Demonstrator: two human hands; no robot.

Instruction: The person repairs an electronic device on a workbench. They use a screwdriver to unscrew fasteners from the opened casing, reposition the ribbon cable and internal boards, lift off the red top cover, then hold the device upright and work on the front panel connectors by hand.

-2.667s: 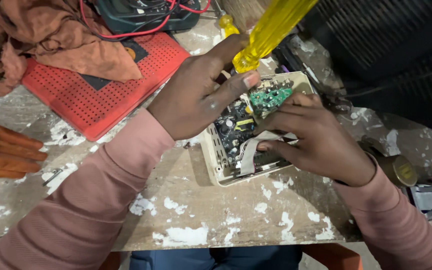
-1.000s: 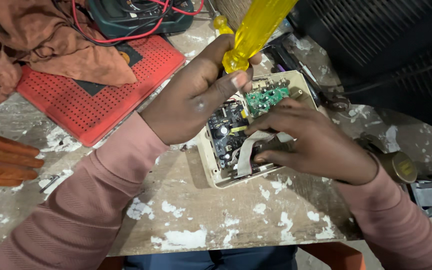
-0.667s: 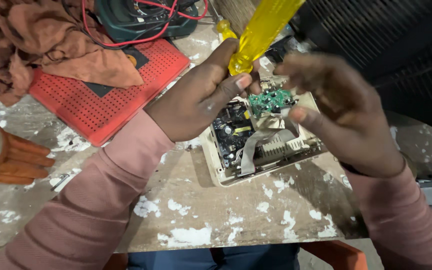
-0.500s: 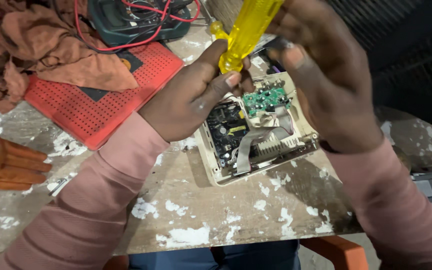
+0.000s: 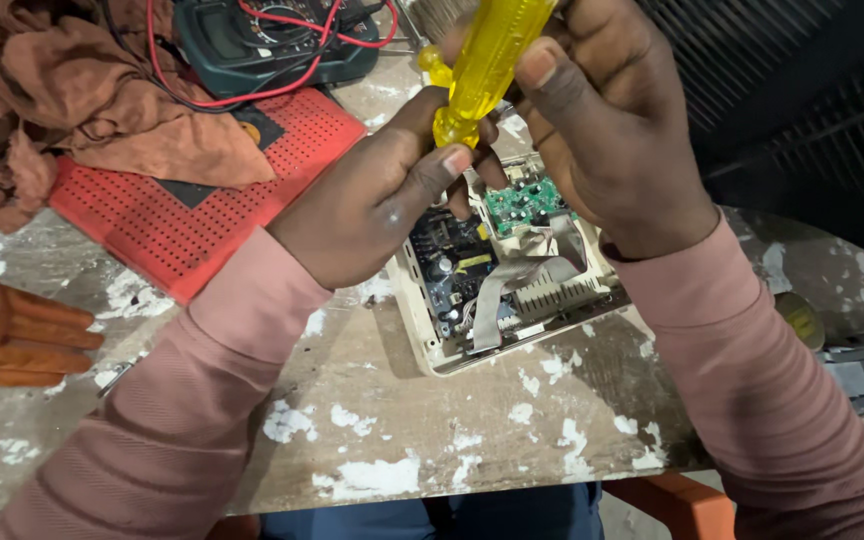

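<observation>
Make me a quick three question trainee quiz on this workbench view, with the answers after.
1. True or false: both hands grip the yellow screwdriver.
2. What lies under the brown cloth? A) a red perforated panel B) a blue tray C) a glass plate
3. What colour is the small circuit board inside the opened beige case?

Key:
1. True. The left hand holds the lower handle and the right hand wraps the upper part.
2. A. The red panel rests on the paint-chipped table.
3. Green, beside a grey ribbon cable.
</observation>
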